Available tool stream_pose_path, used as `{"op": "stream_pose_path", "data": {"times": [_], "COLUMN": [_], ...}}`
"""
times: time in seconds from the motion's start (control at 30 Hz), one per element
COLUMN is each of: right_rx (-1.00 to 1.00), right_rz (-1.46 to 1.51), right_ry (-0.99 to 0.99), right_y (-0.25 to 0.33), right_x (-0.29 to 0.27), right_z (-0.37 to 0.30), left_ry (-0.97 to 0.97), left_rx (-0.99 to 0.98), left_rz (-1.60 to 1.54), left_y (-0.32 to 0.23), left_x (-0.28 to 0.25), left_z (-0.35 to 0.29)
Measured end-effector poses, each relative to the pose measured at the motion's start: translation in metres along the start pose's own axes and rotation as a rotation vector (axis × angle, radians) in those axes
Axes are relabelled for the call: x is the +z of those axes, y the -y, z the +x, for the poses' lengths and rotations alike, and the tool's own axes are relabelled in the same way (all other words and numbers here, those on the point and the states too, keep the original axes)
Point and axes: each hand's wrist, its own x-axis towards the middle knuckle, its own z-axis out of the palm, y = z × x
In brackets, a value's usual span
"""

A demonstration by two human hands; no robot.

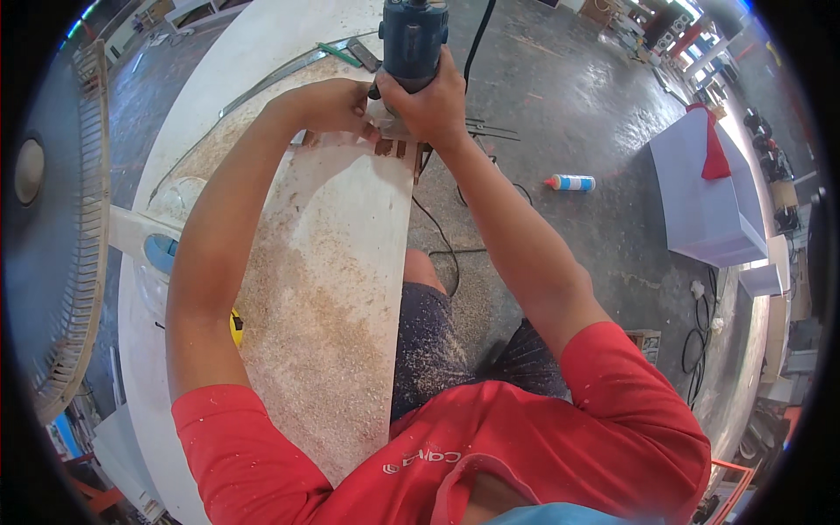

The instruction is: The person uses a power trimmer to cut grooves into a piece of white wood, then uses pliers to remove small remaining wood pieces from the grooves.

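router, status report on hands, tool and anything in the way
Right hand holding blue router; left hand beside its base. Router at far end of white board. Wood chips strewn over board.

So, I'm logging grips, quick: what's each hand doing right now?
Left hand: curled by the router's lower end; whether it grips anything cannot be told.
Right hand: closed, holding the router.
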Motion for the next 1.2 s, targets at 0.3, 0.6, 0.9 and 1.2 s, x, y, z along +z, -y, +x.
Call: {"op": "stream_pose_path", "data": {"times": [0.3,0.6,0.9,1.2], "right_rx": [-0.016,-0.028,-0.039,-0.034], "right_rz": [-0.024,0.001,0.002,-0.009], "right_ry": [-0.026,-0.004,-0.034,-0.008], "right_y": [0.007,0.007,0.010,0.005], "right_x": [-0.002,-0.002,-0.003,-0.002], "right_z": [-0.011,-0.004,-0.014,-0.005], "left_ry": [-0.005,-0.090,0.001,0.021], "left_rx": [-0.020,-0.002,-0.025,-0.052], "left_rz": [0.085,0.031,0.081,0.068], "left_y": [-0.008,0.002,-0.012,-0.007], "left_x": [0.005,0.011,0.004,0.002], "left_z": [-0.014,-0.005,-0.013,-0.005]}}
